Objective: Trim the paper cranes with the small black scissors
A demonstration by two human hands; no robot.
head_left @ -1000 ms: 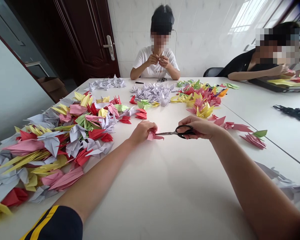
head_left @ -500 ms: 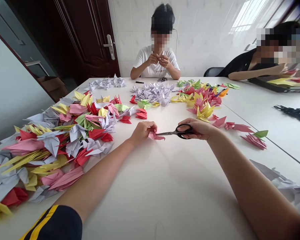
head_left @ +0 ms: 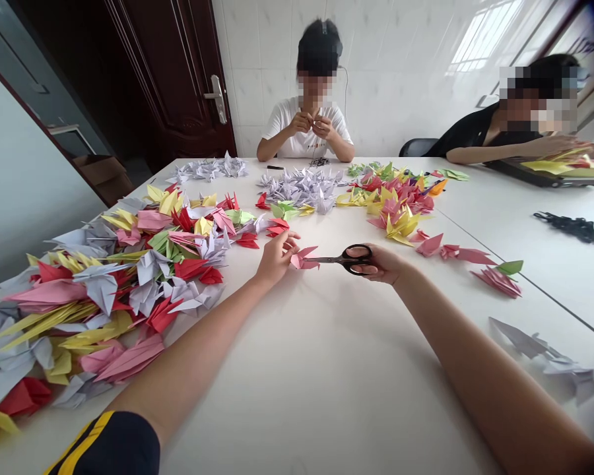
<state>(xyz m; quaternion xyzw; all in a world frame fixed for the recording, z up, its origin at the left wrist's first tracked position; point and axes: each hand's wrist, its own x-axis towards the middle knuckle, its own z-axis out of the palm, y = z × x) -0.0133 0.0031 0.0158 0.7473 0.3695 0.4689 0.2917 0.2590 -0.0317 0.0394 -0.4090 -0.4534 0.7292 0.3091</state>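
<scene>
My left hand (head_left: 276,255) pinches a small pink folded paper piece (head_left: 303,258) just above the white table (head_left: 327,369). My right hand (head_left: 383,262) grips black-handled scissors (head_left: 344,258), fingers through the loops. The blades point left and their tips meet the pink piece. A large heap of folded paper cranes (head_left: 109,284) in pink, red, yellow, green and grey lies to the left of my left arm.
Across the table a person in a white shirt (head_left: 307,125) works something small with both hands. Another person in black (head_left: 505,132) leans at the right. More crane piles (head_left: 398,198) and grey cranes (head_left: 301,185) lie mid-table, loose pink ones (head_left: 497,278) at right, a dark door (head_left: 178,72) behind.
My left hand has lifted and turned the pink piece, its fingers spreading a little. The scissors moved slightly left and up with it. The view tilted down a bit.
</scene>
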